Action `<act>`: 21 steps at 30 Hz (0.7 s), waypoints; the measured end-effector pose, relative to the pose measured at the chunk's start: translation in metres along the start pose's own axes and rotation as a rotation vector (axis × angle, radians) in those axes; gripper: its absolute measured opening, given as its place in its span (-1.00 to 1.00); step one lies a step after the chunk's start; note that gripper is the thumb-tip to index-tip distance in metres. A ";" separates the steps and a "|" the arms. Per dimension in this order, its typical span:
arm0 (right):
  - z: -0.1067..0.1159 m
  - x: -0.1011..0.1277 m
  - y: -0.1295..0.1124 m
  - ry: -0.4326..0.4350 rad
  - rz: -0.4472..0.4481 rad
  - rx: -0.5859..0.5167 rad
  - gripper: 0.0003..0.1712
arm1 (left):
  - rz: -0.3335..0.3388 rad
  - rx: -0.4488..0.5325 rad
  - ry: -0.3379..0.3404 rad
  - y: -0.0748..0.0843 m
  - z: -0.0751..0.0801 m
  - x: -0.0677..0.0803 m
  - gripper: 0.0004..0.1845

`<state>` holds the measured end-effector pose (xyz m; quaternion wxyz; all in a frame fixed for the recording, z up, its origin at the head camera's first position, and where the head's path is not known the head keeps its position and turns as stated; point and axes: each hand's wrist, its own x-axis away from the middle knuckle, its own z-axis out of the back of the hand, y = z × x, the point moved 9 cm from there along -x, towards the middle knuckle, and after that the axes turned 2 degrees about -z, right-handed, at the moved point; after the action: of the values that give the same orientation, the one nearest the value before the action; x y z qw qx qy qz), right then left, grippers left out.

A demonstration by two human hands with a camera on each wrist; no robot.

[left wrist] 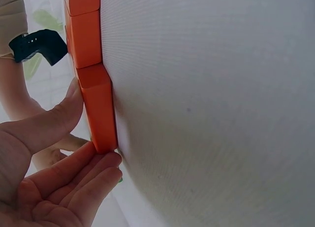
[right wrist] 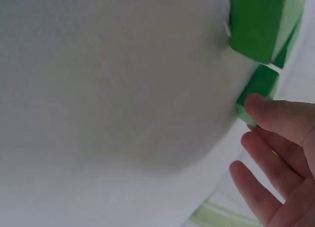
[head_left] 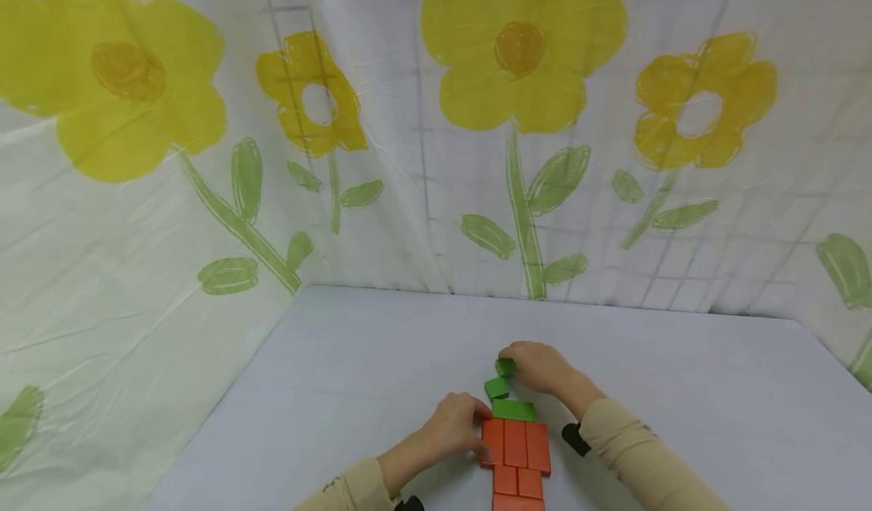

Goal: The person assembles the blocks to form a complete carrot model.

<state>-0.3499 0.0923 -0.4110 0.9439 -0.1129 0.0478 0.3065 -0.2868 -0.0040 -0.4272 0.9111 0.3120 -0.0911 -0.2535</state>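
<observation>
Flat on the table lies an arrangement of orange and green blocks. My left hand grips the leftmost upright orange block of a row of three. In the left wrist view, its thumb is at one end of that orange block and its fingertips at the other. At the top of the arrangement, my right hand pinches a small green block between thumb and finger. Just below it sits another small green block, turned at an angle. A longer green block lies along the top of the orange row.
Smaller orange blocks and a wider orange block continue the arrangement toward the near edge. The table has a pale cover. Behind it hangs a white curtain with yellow flowers. Dark bands sit at both wrists.
</observation>
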 end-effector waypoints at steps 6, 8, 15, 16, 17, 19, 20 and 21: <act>0.005 0.012 0.015 -0.043 -0.034 -0.080 -0.75 | 0.019 -0.007 -0.007 -0.001 0.000 0.000 -0.55; 0.006 0.018 0.020 -0.048 -0.039 -0.118 -0.72 | 0.020 -0.014 -0.007 -0.001 0.000 0.000 -0.55; -0.001 0.037 0.029 -0.122 -0.062 -0.287 -0.58 | 0.010 -0.035 -0.006 0.000 0.001 0.001 -0.55; -0.001 0.039 0.029 -0.131 -0.048 -0.302 -0.57 | 0.008 -0.036 -0.005 0.000 0.001 0.001 -0.55; -0.001 0.041 0.028 -0.140 -0.030 -0.310 -0.56 | 0.008 -0.035 -0.006 0.001 0.001 0.001 -0.55; -0.001 0.043 0.027 -0.159 -0.010 -0.322 -0.54 | 0.002 -0.039 -0.002 0.001 0.002 0.002 -0.55; 0.000 0.044 0.026 -0.163 0.001 -0.323 -0.53 | 0.001 -0.040 -0.002 0.001 0.002 0.002 -0.54; 0.000 0.044 0.026 -0.167 0.005 -0.323 -0.53 | 0.000 -0.041 -0.001 0.002 0.002 0.002 -0.54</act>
<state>-0.3298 0.1380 -0.4229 0.9134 -0.2373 -0.0802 0.3210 -0.2854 -0.0046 -0.4247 0.9173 0.2930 -0.0864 -0.2556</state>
